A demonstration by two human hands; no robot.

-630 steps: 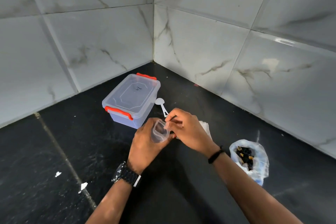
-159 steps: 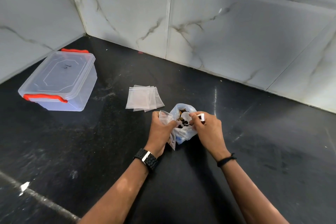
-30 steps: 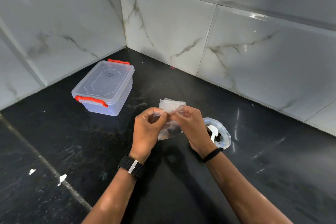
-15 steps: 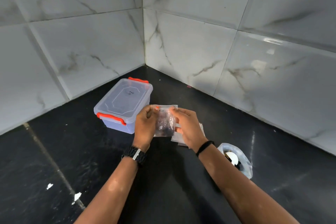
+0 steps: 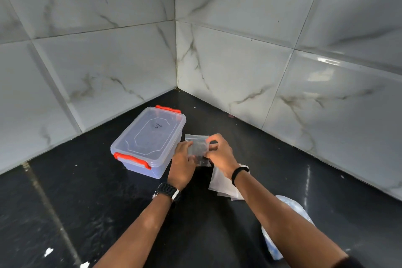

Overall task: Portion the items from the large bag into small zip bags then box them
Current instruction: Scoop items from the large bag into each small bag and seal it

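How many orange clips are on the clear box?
2: one orange plastic clip on the near end of the clear plastic box, one orange plastic clip on its far end.

box (image 5: 150,137): clear plastic; wall tiles (image 5: 239,54): glossy marble; counter (image 5: 87,191): dark stone

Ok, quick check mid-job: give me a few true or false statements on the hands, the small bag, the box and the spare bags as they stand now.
1. Both hands, left hand and right hand, hold the small zip bag. True.
2. The plastic box has its lid off. False: the lid is on, with the orange latches in place.
3. The small zip bag is empty. False: dark pieces show through it.
4. The stack of empty zip bags lies on the black counter under the right wrist. True.
5. The large bag sits left of the box. False: it sits far right, partly behind the right forearm.
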